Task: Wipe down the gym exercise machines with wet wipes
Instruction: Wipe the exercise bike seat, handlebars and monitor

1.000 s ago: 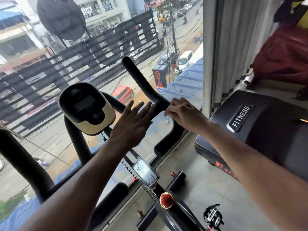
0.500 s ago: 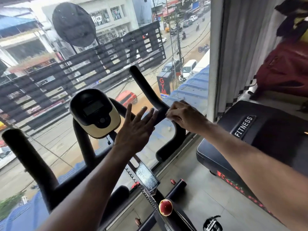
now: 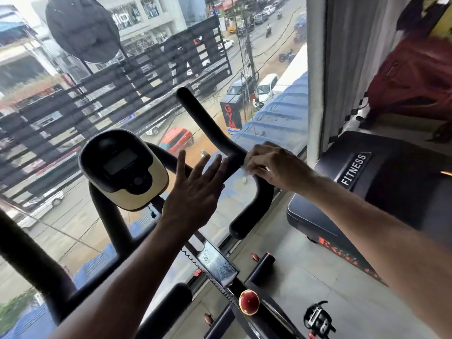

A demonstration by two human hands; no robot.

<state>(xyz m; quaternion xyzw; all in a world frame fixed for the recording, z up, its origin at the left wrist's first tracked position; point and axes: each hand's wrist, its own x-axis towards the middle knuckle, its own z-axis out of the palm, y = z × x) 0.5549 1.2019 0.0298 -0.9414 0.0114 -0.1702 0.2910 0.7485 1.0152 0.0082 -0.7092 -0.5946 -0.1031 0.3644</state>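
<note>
At the centre of the frame, the right hand (image 3: 274,167) curled over the bend of the exercise bike's right handlebar (image 3: 220,138), with a white wet wipe (image 3: 247,162) pinched under its fingers against the black foam grip. Just left of it, the left hand (image 3: 195,189) hovered released, fingers straight and spread, its fingertips close beside the same bar; whether they touched it could not be told. The beige-and-black console (image 3: 122,167) sat at centre left, and the far left handlebar (image 3: 27,250) ran down the lower left edge. A treadmill (image 3: 391,182) marked FITNESS stood at the right.

The step in hand appeared to be wiping the right handlebar. To do it well, the wipe would likely need to wrap round the foam rather than ride only on top, so the underside got cleaned too. Long strokes from the bend up to the tip and down to the lower end would cover the whole grip. The free hand could steady the bar. The console and left bar would probably remain to be wiped.
</note>
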